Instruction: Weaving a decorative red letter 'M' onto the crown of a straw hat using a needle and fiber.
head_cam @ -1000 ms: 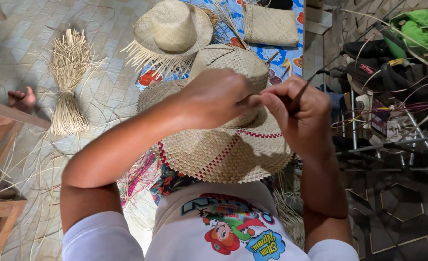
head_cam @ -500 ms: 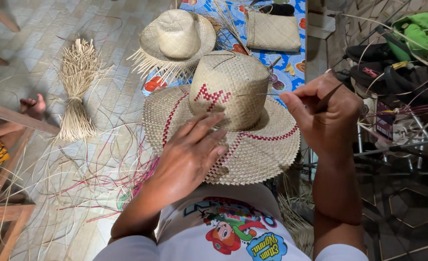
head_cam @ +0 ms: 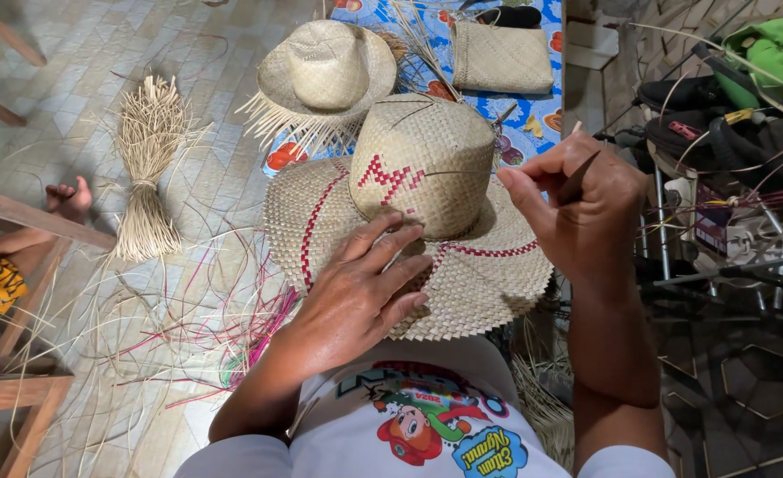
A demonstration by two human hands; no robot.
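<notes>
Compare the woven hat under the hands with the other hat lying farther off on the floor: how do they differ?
The near hat carries a red woven pattern on crown and brim; the far hat is plain straw colour. The near hat's brim edge is finished, while the far hat's brim trails loose unwoven strands. The left hand rests on the near hat; nothing touches the far hat. Both are woven straw, crown up.

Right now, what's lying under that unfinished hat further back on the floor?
The fringed straw hat rests partly on a blue patterned cloth and partly on floor tiles. What lies directly beneath it is hidden.
</notes>
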